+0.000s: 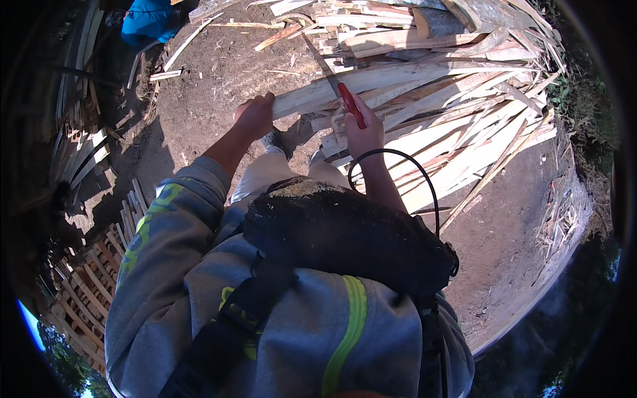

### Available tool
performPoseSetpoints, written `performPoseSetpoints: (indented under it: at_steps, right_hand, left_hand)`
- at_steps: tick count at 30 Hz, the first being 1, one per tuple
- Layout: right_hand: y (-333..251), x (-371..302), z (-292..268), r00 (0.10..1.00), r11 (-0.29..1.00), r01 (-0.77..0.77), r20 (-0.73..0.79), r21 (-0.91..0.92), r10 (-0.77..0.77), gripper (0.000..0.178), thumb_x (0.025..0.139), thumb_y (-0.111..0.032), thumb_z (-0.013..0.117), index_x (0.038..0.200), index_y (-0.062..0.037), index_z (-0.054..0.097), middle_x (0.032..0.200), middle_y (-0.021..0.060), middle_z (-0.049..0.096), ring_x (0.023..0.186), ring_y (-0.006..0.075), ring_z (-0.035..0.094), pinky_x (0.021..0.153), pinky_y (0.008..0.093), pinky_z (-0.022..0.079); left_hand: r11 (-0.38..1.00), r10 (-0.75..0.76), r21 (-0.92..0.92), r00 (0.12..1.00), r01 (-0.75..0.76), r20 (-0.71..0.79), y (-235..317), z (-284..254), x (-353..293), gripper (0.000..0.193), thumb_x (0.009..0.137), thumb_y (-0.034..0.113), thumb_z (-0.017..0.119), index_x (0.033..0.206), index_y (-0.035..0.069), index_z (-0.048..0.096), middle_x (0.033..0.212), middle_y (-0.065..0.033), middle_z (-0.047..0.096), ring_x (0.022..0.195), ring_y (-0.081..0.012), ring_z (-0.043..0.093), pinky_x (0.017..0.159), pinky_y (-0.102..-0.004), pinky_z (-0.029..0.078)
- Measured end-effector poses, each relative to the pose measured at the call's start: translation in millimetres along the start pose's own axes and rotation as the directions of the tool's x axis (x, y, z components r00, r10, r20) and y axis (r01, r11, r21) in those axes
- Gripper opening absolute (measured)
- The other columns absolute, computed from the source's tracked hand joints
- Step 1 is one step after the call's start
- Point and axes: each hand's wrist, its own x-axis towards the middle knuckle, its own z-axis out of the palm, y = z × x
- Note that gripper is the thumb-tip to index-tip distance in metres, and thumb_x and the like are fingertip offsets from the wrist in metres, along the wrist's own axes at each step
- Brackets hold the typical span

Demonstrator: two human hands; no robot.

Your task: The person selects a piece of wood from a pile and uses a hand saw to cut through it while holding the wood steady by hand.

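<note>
A long pale plank (385, 78) lies slantwise across the top of a wood pile, its near end sticking out to the left over bare ground. The left hand (255, 116) is closed around that end, fingers curled over the board. The right hand (365, 131) grips a red-handled long-bladed tool (352, 107) — machete or saw, I cannot tell which — and its narrow blade points up and to the left, crossing over the plank in this view; whether it touches the wood is unclear.

Beneath and beside the plank, the pile of sawn boards (438, 162) fans out to the right, with shorter offcuts and bark-edged slabs toward the top. The person's pale trousers (265, 174) and a dark shoe (271, 140) show just below the plank's held end. Nearer still is a black bag (332, 222) strapped over a grey sweatshirt (219, 282) with yellow-green markings; a thin black cable (432, 182) loops up beside it.

Farther out, slatted timber (91, 292) is stacked at lower left, something bright blue (147, 21) sits at upper left — and green plants (578, 99) edge the right.
</note>
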Motion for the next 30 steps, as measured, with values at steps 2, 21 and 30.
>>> performPoseSetpoints:
  at_steps: [2,21,30]
  right_hand:
    - [0.3,-14.9,-3.5,0.997,0.991,-0.067,0.036,-0.113,0.071,0.061,0.097,0.001,0.054,0.156,-0.0106,0.055,0.135,0.0171,0.071,0.110,0.0206,0.072,0.092,0.0312,0.055]
    - [-9.0,-125.8,-46.2,0.980,0.806,-0.051,-0.127,0.590,0.155,0.058,0.104,-0.013,0.053,0.158,0.0080,0.044,0.093,0.0054,0.067,0.060,0.0026,0.045,0.060,0.0208,0.043]
    - [-41.5,-156.9,-1.6,0.893,0.798,-0.004,-0.356,0.603,0.273,0.060,0.103,-0.015,0.047,0.160,0.0034,0.043,0.062,-0.0055,0.034,0.050,0.0072,0.032,0.048,0.0264,0.034]
  left_hand:
    - [1.000,0.009,0.002,1.000,-0.009,-0.004,-3.0,-2.2,1.9,0.039,0.089,0.014,0.075,0.125,0.009,0.059,0.116,-0.0155,0.072,0.111,-0.0355,0.073,0.094,-0.0506,0.058]
    - [0.986,0.123,-0.123,0.991,-0.115,0.058,-26.5,17.3,2.9,0.056,0.083,0.031,0.081,0.128,0.006,0.058,0.113,-0.0192,0.072,0.109,-0.0380,0.074,0.090,-0.0508,0.061]
    - [0.934,0.238,-0.327,0.935,-0.145,0.263,-55.9,0.0,16.0,0.090,0.085,0.062,0.079,0.143,-0.001,0.053,0.126,-0.0243,0.072,0.118,-0.0400,0.072,0.101,-0.0485,0.058]
